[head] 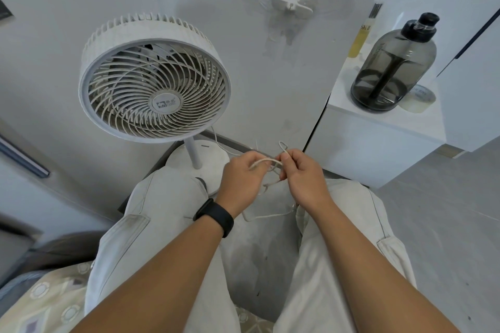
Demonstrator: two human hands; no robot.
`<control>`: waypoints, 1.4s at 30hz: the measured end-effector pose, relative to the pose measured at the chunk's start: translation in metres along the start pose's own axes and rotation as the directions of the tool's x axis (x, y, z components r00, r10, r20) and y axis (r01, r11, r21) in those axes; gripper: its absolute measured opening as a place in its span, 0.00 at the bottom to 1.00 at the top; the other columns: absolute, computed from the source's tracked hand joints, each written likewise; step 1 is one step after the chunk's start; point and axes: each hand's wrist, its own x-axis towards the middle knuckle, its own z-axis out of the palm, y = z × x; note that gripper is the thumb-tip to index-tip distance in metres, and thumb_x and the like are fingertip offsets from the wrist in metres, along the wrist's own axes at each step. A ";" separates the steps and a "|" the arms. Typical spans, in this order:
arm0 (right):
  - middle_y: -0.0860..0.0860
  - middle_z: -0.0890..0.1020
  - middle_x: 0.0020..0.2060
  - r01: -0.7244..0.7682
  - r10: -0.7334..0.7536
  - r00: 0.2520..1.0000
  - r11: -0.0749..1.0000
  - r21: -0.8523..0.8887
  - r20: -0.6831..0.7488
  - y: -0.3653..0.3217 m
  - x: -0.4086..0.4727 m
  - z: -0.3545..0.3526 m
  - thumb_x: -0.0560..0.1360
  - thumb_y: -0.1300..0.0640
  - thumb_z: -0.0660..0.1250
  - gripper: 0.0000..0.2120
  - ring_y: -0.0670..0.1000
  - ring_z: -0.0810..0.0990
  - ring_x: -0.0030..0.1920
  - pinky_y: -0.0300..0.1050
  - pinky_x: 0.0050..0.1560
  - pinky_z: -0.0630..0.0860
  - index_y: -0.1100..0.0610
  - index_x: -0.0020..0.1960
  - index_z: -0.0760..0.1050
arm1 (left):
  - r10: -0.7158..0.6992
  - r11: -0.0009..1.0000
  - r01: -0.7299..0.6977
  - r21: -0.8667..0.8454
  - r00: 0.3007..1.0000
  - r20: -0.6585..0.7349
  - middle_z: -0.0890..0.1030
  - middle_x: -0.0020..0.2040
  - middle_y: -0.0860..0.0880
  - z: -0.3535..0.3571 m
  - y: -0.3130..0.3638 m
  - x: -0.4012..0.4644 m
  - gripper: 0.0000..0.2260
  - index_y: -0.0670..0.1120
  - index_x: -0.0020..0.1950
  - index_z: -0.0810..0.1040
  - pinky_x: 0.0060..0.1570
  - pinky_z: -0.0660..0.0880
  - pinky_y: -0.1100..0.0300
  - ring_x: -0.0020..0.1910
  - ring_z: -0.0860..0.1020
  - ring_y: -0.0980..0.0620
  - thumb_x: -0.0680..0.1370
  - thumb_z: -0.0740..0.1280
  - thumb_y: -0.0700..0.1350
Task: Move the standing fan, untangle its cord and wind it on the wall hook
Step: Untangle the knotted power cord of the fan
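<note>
A white standing fan stands against the wall at the left, its round base on the floor just beyond my knees. Its thin white cord runs from the base to my hands and hangs in loops below them. My left hand pinches a loop of the cord. My right hand pinches the cord close beside it, with a small loop sticking up above the fingers. A white wall hook is fixed high on the wall, above and slightly right of my hands, with nothing on it.
A white cabinet stands at the right, carrying a large smoky water bottle, a yellow bottle and a small round tin. Patterned bedding lies at the lower left. My knees in light trousers fill the foreground.
</note>
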 end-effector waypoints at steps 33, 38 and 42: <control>0.53 0.86 0.53 -0.274 0.162 0.951 0.832 0.482 0.262 -0.008 -0.002 0.004 0.85 0.53 0.60 0.13 0.49 0.84 0.51 0.44 0.51 0.80 0.51 0.67 0.78 | -0.074 0.986 0.114 -0.123 0.955 0.289 0.68 0.26 0.59 -0.008 0.008 -0.004 0.13 0.42 0.42 0.79 0.28 0.62 0.70 0.25 0.66 0.61 0.84 0.61 0.42; 0.52 0.87 0.52 -0.192 0.220 0.975 0.776 0.601 0.028 -0.002 0.007 0.000 0.81 0.62 0.67 0.10 0.49 0.83 0.51 0.49 0.53 0.78 0.54 0.59 0.82 | -0.077 0.989 0.112 -0.100 0.950 0.301 0.66 0.27 0.57 -0.001 0.003 -0.005 0.14 0.48 0.43 0.80 0.28 0.61 0.65 0.25 0.63 0.59 0.85 0.61 0.47; 0.48 0.85 0.49 -0.083 0.265 0.882 0.901 0.426 -0.389 0.004 0.013 -0.016 0.81 0.56 0.69 0.08 0.45 0.81 0.46 0.47 0.54 0.81 0.50 0.59 0.81 | -0.072 0.997 0.074 0.000 0.967 0.243 0.67 0.27 0.57 -0.005 -0.004 0.002 0.14 0.50 0.42 0.81 0.32 0.64 0.60 0.26 0.64 0.59 0.85 0.62 0.49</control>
